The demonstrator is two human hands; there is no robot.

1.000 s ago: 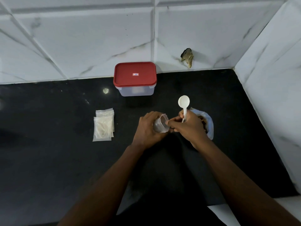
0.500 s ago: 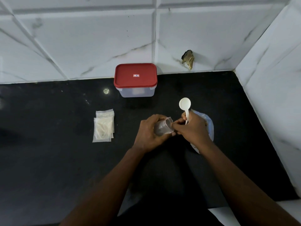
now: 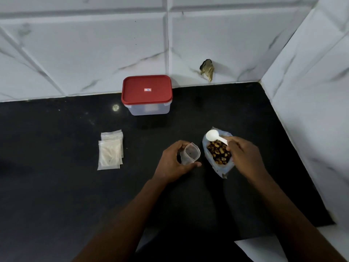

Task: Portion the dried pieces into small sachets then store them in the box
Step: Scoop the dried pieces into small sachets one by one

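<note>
Black desk (image 3: 56,195) in a corner of white tiled wall (image 3: 94,53). Our left hand (image 3: 173,161) holds one sachet (image 3: 189,155) upright, mouth open, fingers (image 3: 177,144) and thumb curled round it; we see only a dark speck inside. Our right hand (image 3: 243,157) pinches a white spoon (image 3: 212,134) by the handle, its empty bowl over the far rim of the bag (image 3: 217,168) of dried pieces (image 3: 219,153), just right of the sachet. Spare sachets (image 3: 110,151) lie stacked to the left. Box (image 3: 149,108) sits at the wall, red lid (image 3: 147,91) on.
</note>
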